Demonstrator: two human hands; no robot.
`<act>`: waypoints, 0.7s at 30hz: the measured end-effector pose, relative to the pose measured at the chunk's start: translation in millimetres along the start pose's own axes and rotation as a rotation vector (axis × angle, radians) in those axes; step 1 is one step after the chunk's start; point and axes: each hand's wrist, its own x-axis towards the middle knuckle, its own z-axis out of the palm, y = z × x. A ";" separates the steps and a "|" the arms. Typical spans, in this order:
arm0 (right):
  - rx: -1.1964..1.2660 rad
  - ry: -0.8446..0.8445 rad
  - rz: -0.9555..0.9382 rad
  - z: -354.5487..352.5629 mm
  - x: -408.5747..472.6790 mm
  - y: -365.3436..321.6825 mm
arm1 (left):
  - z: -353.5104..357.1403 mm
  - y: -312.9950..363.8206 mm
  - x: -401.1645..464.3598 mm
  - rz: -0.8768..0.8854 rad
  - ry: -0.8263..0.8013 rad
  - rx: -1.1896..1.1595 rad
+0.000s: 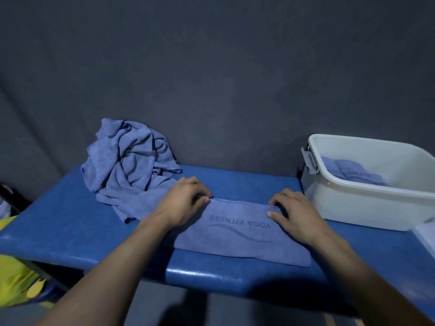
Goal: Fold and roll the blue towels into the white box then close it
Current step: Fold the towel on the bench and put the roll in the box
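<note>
A crumpled heap of blue towels (128,161) is seen at the left of the blue table (58,222). The folded towel (240,234), printed "YOGA FITNESS", is pinched at its far corners by the left hand (182,203) and right hand (294,215). Rolled towels (348,171) are held in the open white box (367,201).

it looks like a gym or massage room, though that is not sure. a padded blue bench (70,222) stands against a dark grey cloth wall (211,78). the folded towel (240,234) says "yoga fitness". more towels lie in a heap (127,165) and in a white box (367,203).
</note>
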 end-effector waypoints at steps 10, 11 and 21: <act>0.210 0.051 0.056 11.1 13.8 -12.0 | 18.2 18.1 12.1 -0.154 -0.163 0.059; 0.209 0.051 0.067 12.1 15.4 -12.4 | 18.9 18.6 13.2 -0.168 -0.178 0.051; 0.150 0.071 0.136 21.3 31.2 -13.1 | 23.9 20.3 23.6 -0.244 -0.153 -0.030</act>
